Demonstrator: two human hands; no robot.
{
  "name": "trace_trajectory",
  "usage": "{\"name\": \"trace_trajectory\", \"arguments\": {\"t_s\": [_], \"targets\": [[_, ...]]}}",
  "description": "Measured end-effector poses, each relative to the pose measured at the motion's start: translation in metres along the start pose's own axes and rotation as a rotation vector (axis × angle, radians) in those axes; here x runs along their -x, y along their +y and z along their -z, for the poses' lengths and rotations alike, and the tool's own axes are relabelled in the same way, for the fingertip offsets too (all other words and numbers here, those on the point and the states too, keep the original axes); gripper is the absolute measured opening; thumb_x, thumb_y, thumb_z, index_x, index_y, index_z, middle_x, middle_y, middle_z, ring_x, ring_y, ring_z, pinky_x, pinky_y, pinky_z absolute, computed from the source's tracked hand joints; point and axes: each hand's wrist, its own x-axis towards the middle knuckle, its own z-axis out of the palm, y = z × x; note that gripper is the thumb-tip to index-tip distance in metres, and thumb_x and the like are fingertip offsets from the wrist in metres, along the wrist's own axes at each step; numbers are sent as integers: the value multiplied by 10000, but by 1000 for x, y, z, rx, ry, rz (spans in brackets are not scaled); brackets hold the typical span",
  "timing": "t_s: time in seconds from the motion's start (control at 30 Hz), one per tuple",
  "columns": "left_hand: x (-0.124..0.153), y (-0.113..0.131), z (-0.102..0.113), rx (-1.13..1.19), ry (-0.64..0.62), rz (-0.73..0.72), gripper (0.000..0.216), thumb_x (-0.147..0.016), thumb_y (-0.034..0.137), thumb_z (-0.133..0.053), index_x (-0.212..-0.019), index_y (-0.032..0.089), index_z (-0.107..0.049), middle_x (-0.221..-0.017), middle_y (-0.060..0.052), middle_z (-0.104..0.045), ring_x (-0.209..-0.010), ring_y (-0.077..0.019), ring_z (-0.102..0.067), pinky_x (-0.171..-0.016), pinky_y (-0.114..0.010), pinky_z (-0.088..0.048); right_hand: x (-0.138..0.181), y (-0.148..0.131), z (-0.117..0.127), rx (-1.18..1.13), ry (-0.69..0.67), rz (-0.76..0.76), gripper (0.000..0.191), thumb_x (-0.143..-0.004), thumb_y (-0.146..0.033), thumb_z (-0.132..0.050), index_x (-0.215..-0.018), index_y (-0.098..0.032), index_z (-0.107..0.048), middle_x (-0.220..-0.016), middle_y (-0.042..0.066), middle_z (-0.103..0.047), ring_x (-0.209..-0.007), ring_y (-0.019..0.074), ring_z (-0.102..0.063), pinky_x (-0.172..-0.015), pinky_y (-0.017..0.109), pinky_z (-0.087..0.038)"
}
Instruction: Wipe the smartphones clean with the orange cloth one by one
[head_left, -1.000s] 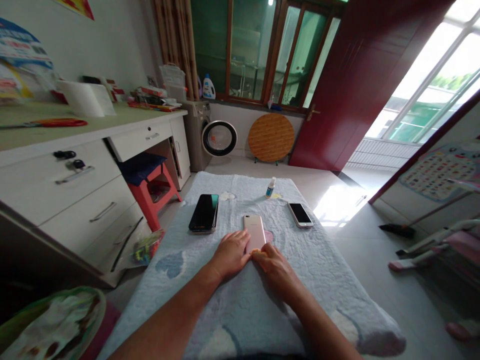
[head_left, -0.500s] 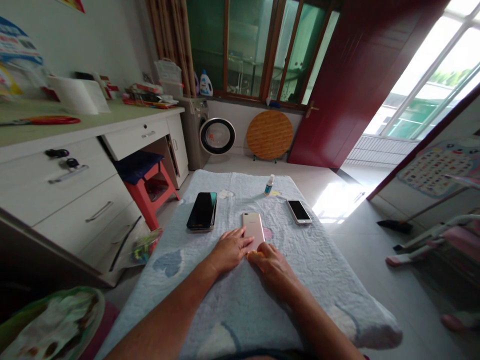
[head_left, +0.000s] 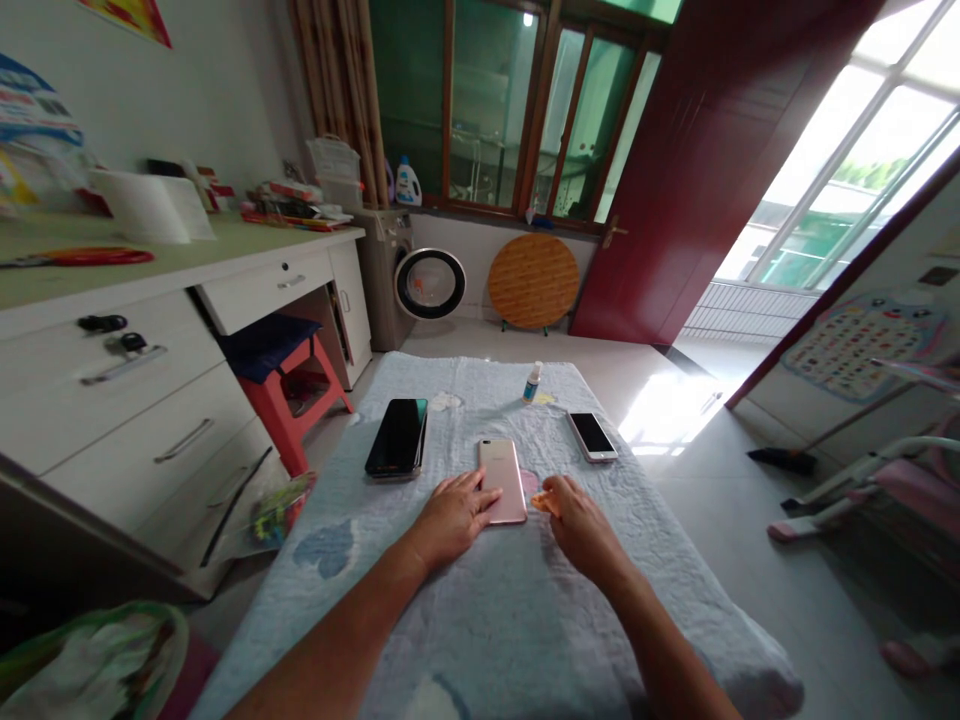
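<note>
A rose-gold smartphone [head_left: 504, 482] lies face down on the light blue cloth [head_left: 480, 620] covering the table. My left hand [head_left: 452, 515] rests along its left side, fingers stretched out and thumb on its back near the lower edge. To the right of the phone, a small orange cloth [head_left: 541, 502] is pinched in my right hand [head_left: 574, 520], clear of the phone. A larger black-screened phone [head_left: 399, 438] lies at the left, apparently on top of another flat thing. At the right lies a white phone [head_left: 592, 436], screen up. A small spray bottle [head_left: 532, 384] stands upright near the far edge.
A white-fronted desk [head_left: 150, 400] runs along the left, with a red stool [head_left: 296, 385] under it. A bin [head_left: 97, 660] stands at the lower left. Beyond the table are an open washing machine door [head_left: 430, 284], a round wooden board [head_left: 534, 282] and a dark red door [head_left: 697, 180].
My right hand has moved right with the orange cloth, off the phone's lower edge. My left hand stays on the phone. The whole view has tipped up slightly.
</note>
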Motion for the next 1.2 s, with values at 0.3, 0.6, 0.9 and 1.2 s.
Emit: {"name": "trace_trajectory", "arguments": {"t_s": [0.3, 0.6, 0.9, 1.2], "targets": [[0, 1, 5, 32, 3, 2, 414, -884, 296, -580, -1298, 274, -586, -1498, -108, -404, -1370, -272, -382, -1128, -434, -273, -62, 24, -10, 200, 324, -91, 111, -826, -168, -509, -914, -187, -573, -941, 74, -600, -899, 217, -511, -795, 322, -355], [-1, -8, -2, 104, 110, -25, 477, -803, 285, -645, -1272, 214, -601, -1442, -114, -478, -1322, -277, -444, -1113, -440, -319, -56, 35, -25, 228, 408, -47, 316, -857, -444, -562, -1064, -213, -622, -1084, 95, -588, -1031, 267, -492, -923, 427, -315], [0, -1, -1, 91, 157, -13, 669, -669, 400, -761, -1277, 175, -593, -1408, -148, -488, -1277, -311, -473, -1093, -438, -348, -46, 5, -21, 200, 560, 159, 217, -870, -282, -535, -1053, -200, -618, -1160, 95, -565, -1102, 266, -452, -952, 413, -308], [-2, -5, -6, -5, 243, 36, 763, -641, 545, -756, -1271, 157, -568, -1322, -165, -563, -1249, -357, -473, -1077, -495, -333, -37, -26, -32, 257, 180, 168, 172, -896, -199, -493, -801, -206, -636, -813, 60, -631, -876, 216, -522, -804, 320, -367]]}}
